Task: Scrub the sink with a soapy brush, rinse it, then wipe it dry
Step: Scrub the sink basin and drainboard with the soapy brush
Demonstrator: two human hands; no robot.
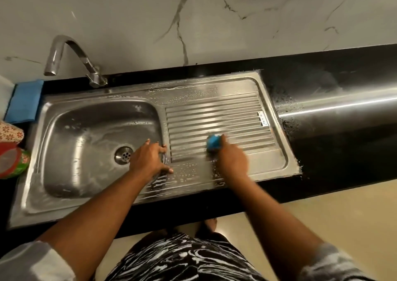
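Starting at the far left, a folded blue cloth (24,101) lies on the bench (343,143) just beside the sink (38,143). It looks soft and absorbent, likely meant for the drying step, and could be bunched up from anywhere. The tap (71,55) arches over the basin, and no running water shows. The steel sink is set into the bench and stiff. A soapy film lies around the drain (122,155), so the metal is probably slippery under a palm.

The left hand (148,158) rests on the ridge between basin and draining board (214,115), fingers straight and spread, holding nothing, seemingly bracing. Right of it, the right hand (232,161) grips a small blue brush (213,142), fingers curled over it, and presses it onto the ribbed board near the front. The hand is blurred, so I cannot tell the exact finger placement.

The brush looks light, with a rigid body, and is likely slick with soap. A full grip over the top with downward pressure should suit it better than a pinch, and strokes along the grooves should snag least. Farther right, splashes fleck the dark bench.
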